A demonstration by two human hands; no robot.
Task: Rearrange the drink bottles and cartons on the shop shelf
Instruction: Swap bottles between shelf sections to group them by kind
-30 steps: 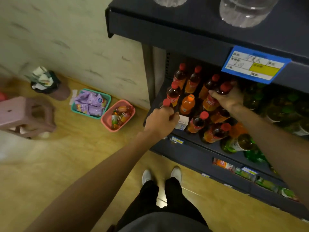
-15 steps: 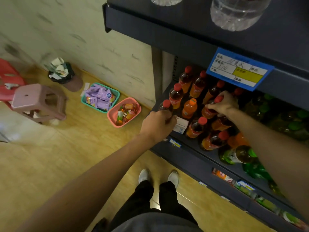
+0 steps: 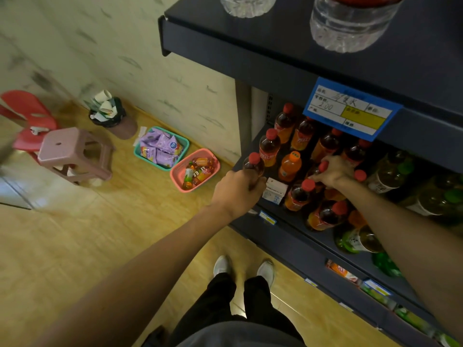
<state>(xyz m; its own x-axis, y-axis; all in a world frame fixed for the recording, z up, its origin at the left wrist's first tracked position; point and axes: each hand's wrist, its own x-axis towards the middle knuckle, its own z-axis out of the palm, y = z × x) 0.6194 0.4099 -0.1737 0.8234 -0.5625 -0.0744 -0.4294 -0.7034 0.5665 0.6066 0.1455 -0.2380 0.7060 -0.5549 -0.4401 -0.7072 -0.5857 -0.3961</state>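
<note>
My left hand (image 3: 238, 190) grips a red-capped dark tea bottle (image 3: 253, 164) at the front left corner of the dark shelf (image 3: 295, 236). My right hand (image 3: 334, 171) holds another red-capped bottle (image 3: 323, 167) by its neck, among several like bottles. An orange-capped orange drink bottle (image 3: 290, 166) stands between my hands. A small white carton (image 3: 275, 191) sits just right of my left hand. Green-capped bottles (image 3: 400, 171) fill the shelf's right side, and one green-labelled bottle (image 3: 360, 240) lies on its side near the front.
A blue and yellow price card (image 3: 350, 108) hangs from the upper shelf, which carries clear water bottles (image 3: 350, 23). On the floor stand a pink basket of drinks (image 3: 195, 170), a teal basket of purple packets (image 3: 161, 147), a pink stool (image 3: 72, 154), a bin (image 3: 112, 118).
My right hand has drawn its bottle slightly forward and left among the row. My left hand stays on its bottle at the shelf corner. The camera view has shifted a little.
</note>
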